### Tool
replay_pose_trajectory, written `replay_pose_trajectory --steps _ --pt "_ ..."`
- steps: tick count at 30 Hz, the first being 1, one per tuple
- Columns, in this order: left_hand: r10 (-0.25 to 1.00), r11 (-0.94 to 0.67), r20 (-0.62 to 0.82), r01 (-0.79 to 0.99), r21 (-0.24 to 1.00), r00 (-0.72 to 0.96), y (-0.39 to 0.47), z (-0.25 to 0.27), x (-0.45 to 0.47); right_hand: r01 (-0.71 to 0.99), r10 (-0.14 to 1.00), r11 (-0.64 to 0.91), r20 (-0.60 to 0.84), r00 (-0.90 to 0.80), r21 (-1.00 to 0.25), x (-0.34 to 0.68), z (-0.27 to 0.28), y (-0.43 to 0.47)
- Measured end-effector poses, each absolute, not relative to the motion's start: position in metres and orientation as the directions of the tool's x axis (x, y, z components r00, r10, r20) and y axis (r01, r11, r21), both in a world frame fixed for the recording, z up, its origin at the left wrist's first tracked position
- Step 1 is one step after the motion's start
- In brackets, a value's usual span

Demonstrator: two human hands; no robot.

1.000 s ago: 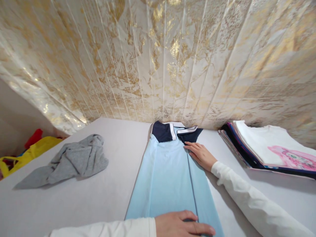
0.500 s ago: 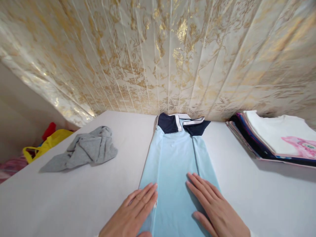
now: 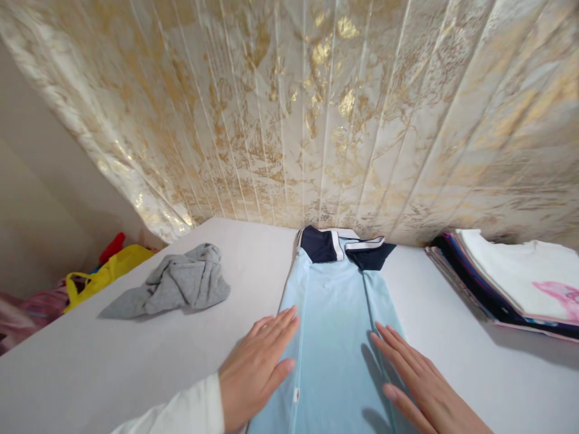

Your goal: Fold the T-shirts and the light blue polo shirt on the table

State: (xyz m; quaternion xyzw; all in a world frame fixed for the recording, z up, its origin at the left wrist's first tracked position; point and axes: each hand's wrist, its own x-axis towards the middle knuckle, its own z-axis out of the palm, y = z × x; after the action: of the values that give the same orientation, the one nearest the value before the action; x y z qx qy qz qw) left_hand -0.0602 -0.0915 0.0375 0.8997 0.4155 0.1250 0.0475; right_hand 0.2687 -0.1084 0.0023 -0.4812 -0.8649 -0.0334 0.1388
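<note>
A light blue polo shirt [image 3: 337,337] lies in front of me, its sides folded inward into a long strip. Its navy sleeves with white trim, folded over, are at the far end. My left hand [image 3: 260,361], fingers stretched out, rests on or just over the shirt's left folded edge, near a small white label. Over the right folded edge is my right hand [image 3: 414,374], flat with its fingers extended; the shadow under it suggests it is slightly raised. Neither hand grips the cloth.
A crumpled grey garment [image 3: 181,280] lies on the white table [image 3: 136,367] to the left. At the right is a stack of folded clothes [image 3: 511,271], a white shirt on top. Beyond the left edge are a yellow garment [image 3: 108,268] and other clothes. A gold-patterned curtain [image 3: 289,108] hangs behind.
My left hand has moved forward along the shirt's left edge. My right hand has shifted right onto the right edge and appears lifted. The view has tilted slightly.
</note>
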Motion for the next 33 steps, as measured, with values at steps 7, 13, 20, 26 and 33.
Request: replay_pose_trajectory --steps 7,13,20,26,33 --pt "0.842 -0.540 0.105 0.833 0.121 0.530 0.015 0.011 -0.009 0.955 0.933 0.292 0.236 -0.273 -0.048 0.272 -0.021 0.018" --pt "0.839 -0.542 0.146 0.831 0.125 0.525 0.083 0.009 -0.002 0.953 0.942 0.283 0.218 -0.255 -0.111 0.269 -0.010 0.092" --pt "0.827 -0.558 0.217 0.800 0.218 0.518 0.094 0.015 -0.005 0.918 0.910 0.366 0.266 -0.317 -0.156 0.271 0.016 0.071" --pt "0.721 -0.686 0.207 0.637 0.352 0.662 0.011 0.047 0.004 0.761 0.886 0.442 0.098 -0.453 -0.475 0.278 0.050 -0.052" --pt "0.383 -0.863 0.227 0.259 0.434 0.895 -0.048 0.049 0.067 0.866 0.937 0.294 -0.056 -0.345 -0.404 0.296 0.049 -0.114"
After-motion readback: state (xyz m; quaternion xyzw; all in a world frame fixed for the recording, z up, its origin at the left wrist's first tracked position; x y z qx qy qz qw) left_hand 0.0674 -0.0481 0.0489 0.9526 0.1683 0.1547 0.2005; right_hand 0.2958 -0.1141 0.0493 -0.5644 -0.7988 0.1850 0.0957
